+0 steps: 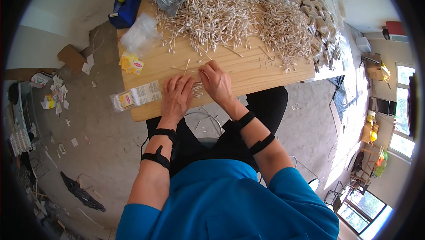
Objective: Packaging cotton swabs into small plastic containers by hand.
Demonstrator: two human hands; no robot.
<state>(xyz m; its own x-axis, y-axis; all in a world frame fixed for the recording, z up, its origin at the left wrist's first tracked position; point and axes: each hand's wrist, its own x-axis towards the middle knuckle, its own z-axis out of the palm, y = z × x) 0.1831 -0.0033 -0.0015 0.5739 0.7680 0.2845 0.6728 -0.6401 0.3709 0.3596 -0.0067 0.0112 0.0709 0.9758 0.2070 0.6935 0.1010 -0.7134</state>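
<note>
My left hand (177, 93) rests near the table's front edge, its fingers curled over a small bunch of cotton swabs (197, 90) whose white tips stick out on its right side. Close beside it, my right hand (215, 81) has thumb and fingertips pinched together; what they hold, if anything, is hidden. A couple of loose cotton swabs (183, 69) lie just beyond the left hand. To its left is a clear packet of cotton swabs (127, 99) with a yellow label, next to a printed white strip (149, 92).
A big heap of loose cotton swabs (212, 21) covers the far part of the wooden table (261, 74). Many small packs (325, 27) are piled at the far right. A blue tape dispenser (128, 1), clear plastic bags (141, 35) and yellow labels (131, 64) lie at the left.
</note>
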